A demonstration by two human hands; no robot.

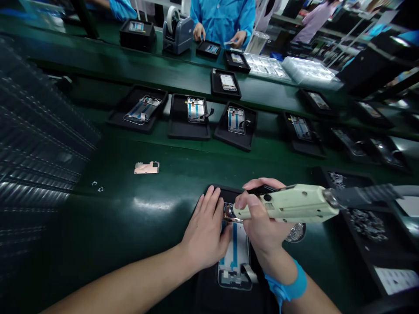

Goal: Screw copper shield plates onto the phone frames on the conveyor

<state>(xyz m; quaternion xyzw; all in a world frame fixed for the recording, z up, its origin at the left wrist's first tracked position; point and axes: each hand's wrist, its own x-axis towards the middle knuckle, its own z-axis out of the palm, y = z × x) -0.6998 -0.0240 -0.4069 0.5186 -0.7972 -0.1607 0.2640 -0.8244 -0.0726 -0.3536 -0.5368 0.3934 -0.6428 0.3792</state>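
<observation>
My right hand [262, 222] is closed around a cream electric screwdriver [291, 203], whose tip points down at the top end of a phone frame [234, 257]. The phone frame lies in a black tray [209, 283] in front of me. My left hand [206, 231] lies flat with fingers stretched out, pressing on the tray and the left edge of the phone frame. A blue wrist strap [290, 285] circles my right wrist.
Several black trays with phone frames [195, 110] sit along the green belt beyond. A small copper-coloured board [146, 168] lies loose on the table. A tray of screws [363, 218] is at right. A person in a blue coat [222, 17] works opposite beside a tape dispenser [176, 32].
</observation>
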